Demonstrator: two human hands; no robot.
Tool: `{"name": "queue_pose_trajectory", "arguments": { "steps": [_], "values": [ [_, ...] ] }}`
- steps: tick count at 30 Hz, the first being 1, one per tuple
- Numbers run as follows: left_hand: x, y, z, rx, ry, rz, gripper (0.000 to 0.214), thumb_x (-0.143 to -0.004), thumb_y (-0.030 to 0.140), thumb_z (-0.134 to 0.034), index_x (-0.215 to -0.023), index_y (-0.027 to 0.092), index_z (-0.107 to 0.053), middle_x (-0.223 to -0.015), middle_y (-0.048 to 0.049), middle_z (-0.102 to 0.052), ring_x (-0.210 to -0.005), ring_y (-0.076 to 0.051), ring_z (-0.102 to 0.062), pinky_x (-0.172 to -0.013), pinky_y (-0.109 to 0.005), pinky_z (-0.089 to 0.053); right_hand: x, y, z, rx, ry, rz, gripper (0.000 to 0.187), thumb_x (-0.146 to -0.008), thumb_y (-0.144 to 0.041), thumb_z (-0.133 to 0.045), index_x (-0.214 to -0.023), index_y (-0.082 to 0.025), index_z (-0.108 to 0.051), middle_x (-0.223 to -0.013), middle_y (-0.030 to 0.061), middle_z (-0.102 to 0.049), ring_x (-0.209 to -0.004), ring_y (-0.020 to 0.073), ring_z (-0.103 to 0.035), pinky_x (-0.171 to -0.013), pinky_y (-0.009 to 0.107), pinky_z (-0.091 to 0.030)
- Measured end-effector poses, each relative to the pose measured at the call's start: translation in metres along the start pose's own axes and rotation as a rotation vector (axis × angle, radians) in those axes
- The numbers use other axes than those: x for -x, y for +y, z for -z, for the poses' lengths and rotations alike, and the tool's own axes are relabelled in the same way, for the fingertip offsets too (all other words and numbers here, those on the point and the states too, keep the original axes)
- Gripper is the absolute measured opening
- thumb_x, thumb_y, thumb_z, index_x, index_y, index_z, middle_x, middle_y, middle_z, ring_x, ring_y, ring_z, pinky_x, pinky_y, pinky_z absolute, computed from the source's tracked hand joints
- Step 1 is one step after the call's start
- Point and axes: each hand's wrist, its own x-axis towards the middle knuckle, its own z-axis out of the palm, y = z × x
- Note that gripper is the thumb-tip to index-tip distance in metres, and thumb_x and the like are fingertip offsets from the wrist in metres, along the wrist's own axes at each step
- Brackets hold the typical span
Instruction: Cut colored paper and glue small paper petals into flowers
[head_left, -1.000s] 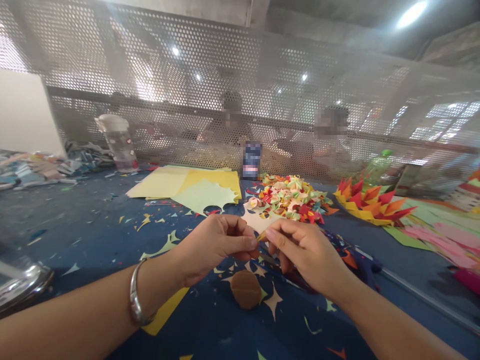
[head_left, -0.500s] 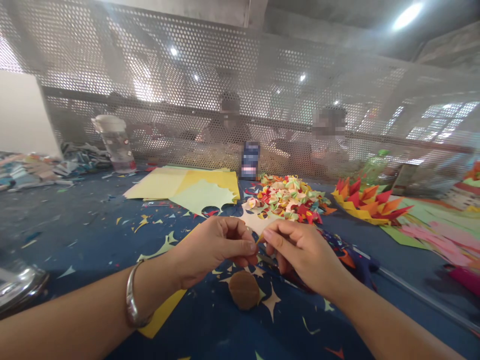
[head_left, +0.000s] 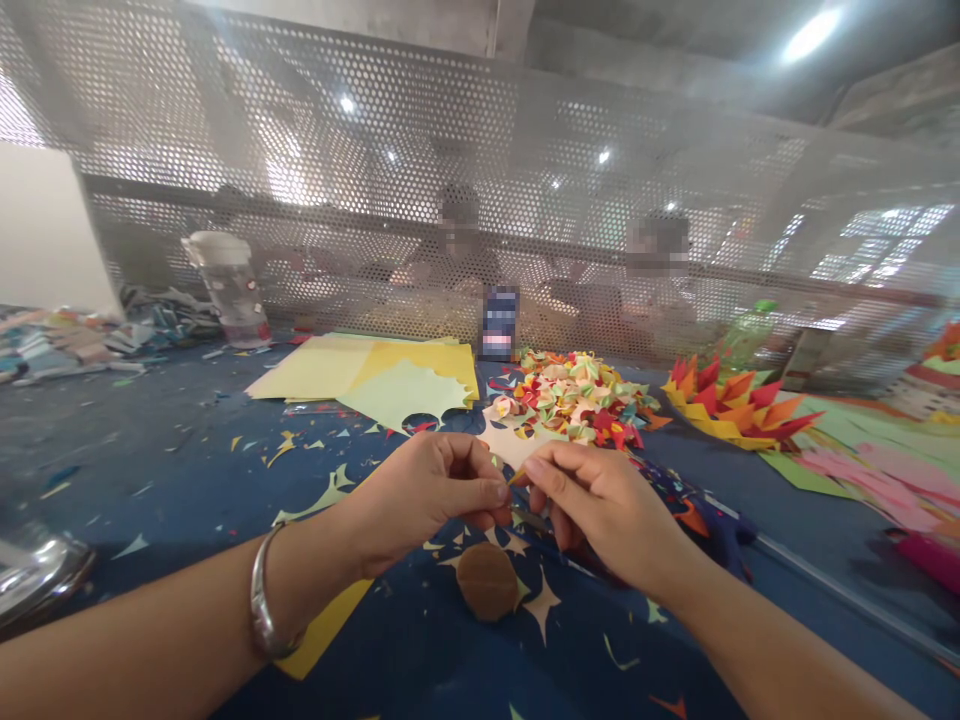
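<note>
Between the fingertips of both hands shows a small piece of yellow paper (head_left: pixel 517 478), mostly hidden by the fingers. My left hand (head_left: pixel 442 485), with a silver bangle on the wrist, pinches its left end. My right hand (head_left: pixel 589 490) pinches the other end, thumb against forefinger. Just below them on the blue table lies a round brown cardboard disc (head_left: pixel 487 581). Pale star-shaped paper offcuts (head_left: pixel 542 603) are scattered around the disc. A yellow paper sheet (head_left: pixel 326 630) sticks out from under my left forearm.
Behind my hands are a heap of small folded paper pieces (head_left: pixel 585 395) and stacked paper sheets (head_left: pixel 330 366). To the right stands a red, orange and yellow pointed paper ornament (head_left: pixel 739 405). A phone (head_left: pixel 499 322), a cup (head_left: pixel 227 290) and a green-capped bottle (head_left: pixel 750 335) stand before a perforated screen (head_left: pixel 360 130).
Both hands keep nearly the same pose, pinching the yellow paper. Only the slightest shift of the fingers and the view shows.
</note>
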Motion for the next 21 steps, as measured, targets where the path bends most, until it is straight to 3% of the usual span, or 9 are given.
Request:
{"name": "queue_pose_trajectory", "arguments": {
  "steps": [21],
  "values": [
    [-0.0032, -0.0006, 0.0010, 0.050, 0.054, -0.003, 0.017, -0.071, 0.028, -0.070, -0.073, 0.015, -0.058, -0.068, -0.0012, -0.066, -0.069, -0.013, -0.062, -0.065, -0.026, -0.044, -0.0007, 0.0024, 0.0010, 0.035, 0.024, 0.015, 0.028, -0.091, -0.036, -0.047, -0.071, -0.018, -0.055, -0.056, -0.0040, -0.053, -0.041, 0.0062, -0.049, -0.043, 0.020, -0.039]
  ]
}}
